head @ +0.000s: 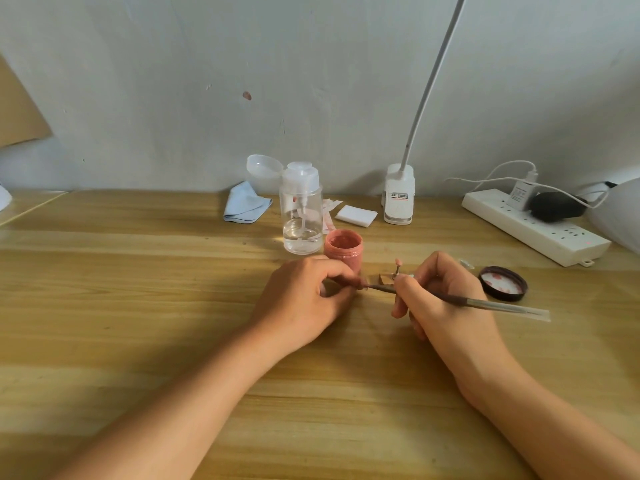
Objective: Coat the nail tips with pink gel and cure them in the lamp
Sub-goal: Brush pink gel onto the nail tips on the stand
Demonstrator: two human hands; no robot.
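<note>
An open jar of pink gel [344,248] stands on the wooden table [138,289], just behind my hands. My right hand [446,299] grips a thin brush [485,303] like a pen, its tip pointing left. My left hand [304,299] is curled, pinching something small and pink [363,285] at the brush tip; what it is I cannot make out. A pink-coated nail tip on a small stand [397,266] sits between the jar and my right hand. The jar's black lid [504,283] lies upside down to the right. The white shape at the far right edge [620,216] may be the lamp.
A clear pump bottle [300,216] with its cap flipped open stands behind the jar. A blue cloth [244,202], white pads [356,215], a clip-on desk lamp [398,195] and a white power strip [533,225] with plugs line the wall.
</note>
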